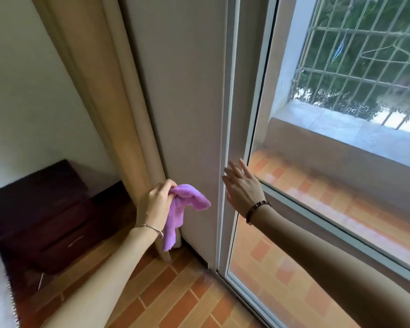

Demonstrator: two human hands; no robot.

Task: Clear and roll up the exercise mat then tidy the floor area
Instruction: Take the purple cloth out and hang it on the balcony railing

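Holding cloth bunched in left hand, fingers curled round it, one end hanging free. Right hand flat, fingers straight, holding nothing, at door frame; contact unclear. Mat: not in view. Risk: the cloth's loose end could snag in door frame if the panel slides. Count: two hands, one cloth, one curtain; outside, one hanger.
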